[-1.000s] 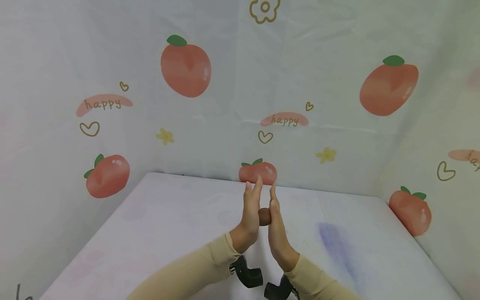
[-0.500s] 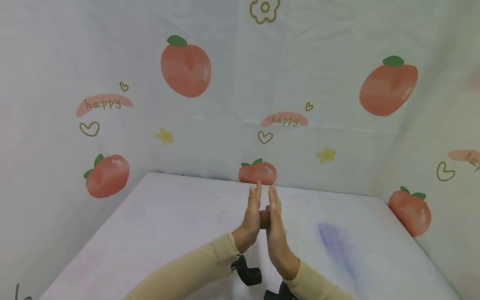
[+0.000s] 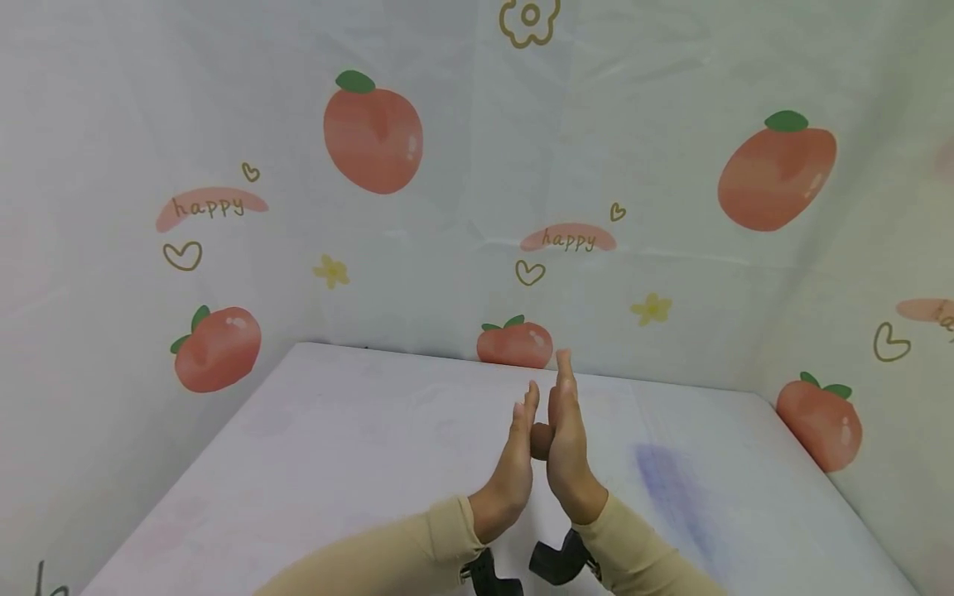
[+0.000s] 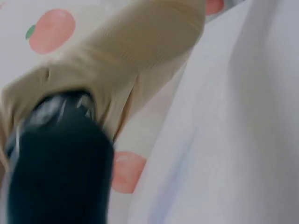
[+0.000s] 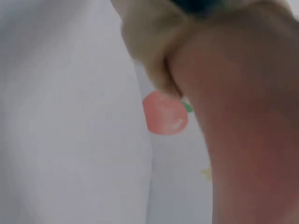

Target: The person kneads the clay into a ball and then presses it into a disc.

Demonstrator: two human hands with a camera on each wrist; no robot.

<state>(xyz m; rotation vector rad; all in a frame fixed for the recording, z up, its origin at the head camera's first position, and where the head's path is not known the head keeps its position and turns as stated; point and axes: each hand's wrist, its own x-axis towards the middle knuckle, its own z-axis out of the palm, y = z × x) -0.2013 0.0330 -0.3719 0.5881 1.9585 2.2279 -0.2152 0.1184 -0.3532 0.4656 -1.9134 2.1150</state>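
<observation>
In the head view, a small brown ball (image 3: 541,442), like modelling clay, sits between two upright, facing palms. My left hand (image 3: 513,473) presses it from the left with fingers straight and pointing away from me. On the other side my right hand (image 3: 570,451) lies flat against it, its fingertips reaching farther forward than the left ones. Much of the ball is covered by the palms. The left wrist view is filled by a beige sleeve (image 4: 145,42) and a black wrist camera (image 4: 60,168); bare skin (image 5: 252,121) blurs across the right wrist view. Neither wrist view shows the ball.
Below the hands spreads a white tabletop (image 3: 358,430) with a blue-purple smear (image 3: 674,492) on the right. A fruit-printed curtain (image 3: 462,165) rises behind and at both sides. Another black wrist camera (image 3: 559,563) hangs close to the left one under the wrists.
Both hands have shifted slightly right with the ball. The left hand has slid back toward me while the right has slid forward, and the ball between them has changed outline.
</observation>
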